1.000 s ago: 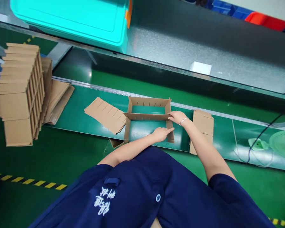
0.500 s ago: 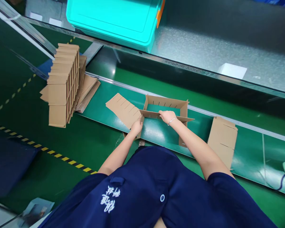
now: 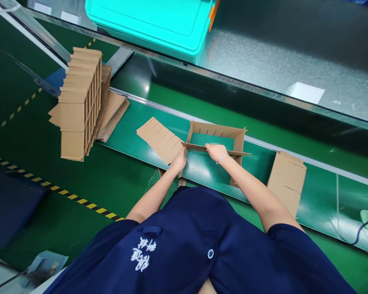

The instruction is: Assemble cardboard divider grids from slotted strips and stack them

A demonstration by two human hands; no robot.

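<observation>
On the green bench surface [image 3: 141,139] stands a partly joined frame of slotted cardboard dividers [image 3: 219,130]. My right hand [image 3: 216,152], with a bracelet at its wrist, is closed on the top edge of a long cardboard divider [image 3: 198,147] crossing the frame's middle. My left hand [image 3: 178,161] is closed around the short left side piece, close to where it meets that divider's left end. Its fingertips are partly hidden. Flat slotted cardboard sheets [image 3: 161,141] lie just left of the frame, beside my left hand.
A tall stack of assembled cardboard dividers [image 3: 76,102] stands at the left, with loose cardboard sheets [image 3: 113,114] beside it. More flat cardboard pieces [image 3: 286,179] lie at the right. A turquoise lidded box [image 3: 150,24] rests on the metal shelf [image 3: 263,65] above the bench.
My left hand has moved slightly up along the short side piece, towards the long divider's end. My right hand keeps its hold. The view has shifted slightly.
</observation>
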